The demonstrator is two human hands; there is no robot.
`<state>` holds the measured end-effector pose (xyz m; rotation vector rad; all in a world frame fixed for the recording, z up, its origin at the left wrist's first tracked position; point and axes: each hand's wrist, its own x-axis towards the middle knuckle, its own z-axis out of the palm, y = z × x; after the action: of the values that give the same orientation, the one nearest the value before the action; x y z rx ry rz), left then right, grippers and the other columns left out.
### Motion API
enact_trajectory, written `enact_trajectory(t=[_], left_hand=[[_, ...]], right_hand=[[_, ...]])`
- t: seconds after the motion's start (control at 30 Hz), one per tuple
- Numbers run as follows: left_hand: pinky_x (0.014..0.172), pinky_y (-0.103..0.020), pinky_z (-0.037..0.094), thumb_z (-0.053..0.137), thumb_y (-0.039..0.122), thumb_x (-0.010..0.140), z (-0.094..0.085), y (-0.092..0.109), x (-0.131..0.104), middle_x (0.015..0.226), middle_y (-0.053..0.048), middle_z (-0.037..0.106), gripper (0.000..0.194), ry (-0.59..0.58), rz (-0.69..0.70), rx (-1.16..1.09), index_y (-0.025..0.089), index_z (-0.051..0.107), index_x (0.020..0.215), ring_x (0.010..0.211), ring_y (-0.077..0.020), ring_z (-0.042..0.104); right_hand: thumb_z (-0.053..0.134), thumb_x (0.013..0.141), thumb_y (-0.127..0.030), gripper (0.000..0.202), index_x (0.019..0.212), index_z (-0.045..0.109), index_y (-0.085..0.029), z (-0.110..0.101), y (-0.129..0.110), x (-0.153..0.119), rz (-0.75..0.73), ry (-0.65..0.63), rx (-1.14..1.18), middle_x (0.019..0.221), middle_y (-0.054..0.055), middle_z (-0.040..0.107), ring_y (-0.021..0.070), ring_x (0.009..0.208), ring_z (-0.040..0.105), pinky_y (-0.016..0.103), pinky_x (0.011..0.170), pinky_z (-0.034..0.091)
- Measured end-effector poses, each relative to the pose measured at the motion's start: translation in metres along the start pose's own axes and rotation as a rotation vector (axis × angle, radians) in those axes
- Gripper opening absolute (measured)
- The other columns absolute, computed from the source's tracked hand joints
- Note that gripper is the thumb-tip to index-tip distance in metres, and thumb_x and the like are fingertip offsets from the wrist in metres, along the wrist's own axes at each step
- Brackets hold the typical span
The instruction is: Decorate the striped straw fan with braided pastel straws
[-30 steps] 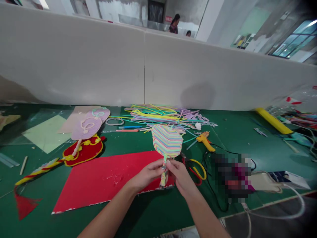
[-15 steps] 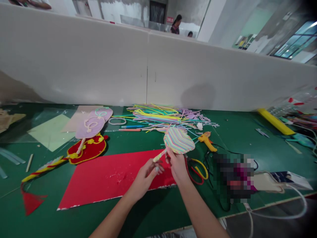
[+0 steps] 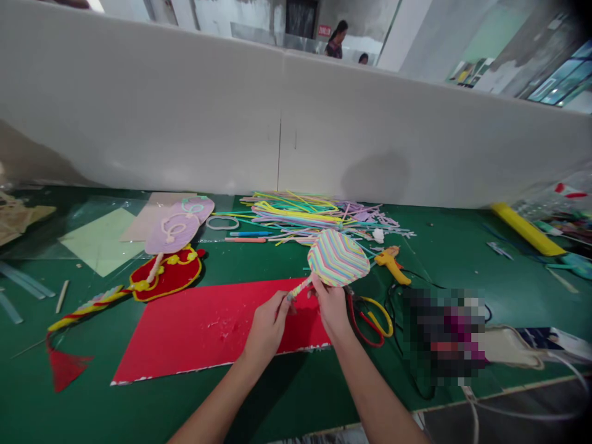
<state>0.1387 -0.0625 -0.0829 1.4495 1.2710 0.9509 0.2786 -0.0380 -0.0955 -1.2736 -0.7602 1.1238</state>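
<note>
A round fan (image 3: pixel 338 259) with wavy pastel stripes is held up over the back edge of a red board (image 3: pixel 194 333). My left hand (image 3: pixel 269 320) pinches the lower end of its thin wrapped handle (image 3: pixel 301 287). At the base of the fan's face, where the handle joins, my right hand (image 3: pixel 330 305) grips it with the thumb in front. Red and yellow scissors (image 3: pixel 377 317) lie just right of my right hand. Behind the fan is a pile of pastel pipe cleaners (image 3: pixel 296 213).
A red fan (image 3: pixel 161 280) with a twisted handle and tassel (image 3: pixel 67 370) lies left, below lilac pieces (image 3: pixel 173 231). A yellow glue gun (image 3: pixel 393 265) is at right, near a pixelated item and a cable. A pale partition (image 3: pixel 185 117) stands behind; a person (image 3: pixel 336 42) is beyond it.
My left hand has closed on the handle's end, where its fingers were looser before. The fan's striped face is turned more toward the camera. The view has shifted slightly.
</note>
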Motion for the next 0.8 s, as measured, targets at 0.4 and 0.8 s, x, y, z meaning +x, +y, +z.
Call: enact_trajectory(t=[0.4, 0.8], left_hand=[[0.06, -0.025, 0.042, 0.054, 0.044, 0.074, 0.002, -0.008, 0.011, 0.057, -0.003, 0.061, 0.031, -0.162, -0.228, -0.457, 0.015, 0.058, 0.065, 0.057, -0.0149, 0.056], [0.055, -0.024, 0.041, 0.062, 0.04, 0.069, 0.0, -0.014, 0.009, 0.053, -0.002, 0.056, 0.029, -0.267, -0.412, -0.71, 0.012, 0.058, 0.068, 0.049, -0.0122, 0.053]], right_hand=[[0.059, 0.072, -0.044, 0.027, 0.073, 0.058, -0.018, -0.009, 0.001, 0.003, 0.05, -0.18, 0.024, 0.061, 0.002, 0.06, 0.0145, 0.051, 0.054, 0.025, 0.044, 0.042], [0.062, 0.073, -0.038, 0.021, 0.076, 0.062, -0.018, -0.014, 0.005, 0.004, 0.033, -0.244, 0.101, 0.056, 0.001, 0.062, 0.0146, 0.048, 0.057, 0.027, 0.048, 0.048]])
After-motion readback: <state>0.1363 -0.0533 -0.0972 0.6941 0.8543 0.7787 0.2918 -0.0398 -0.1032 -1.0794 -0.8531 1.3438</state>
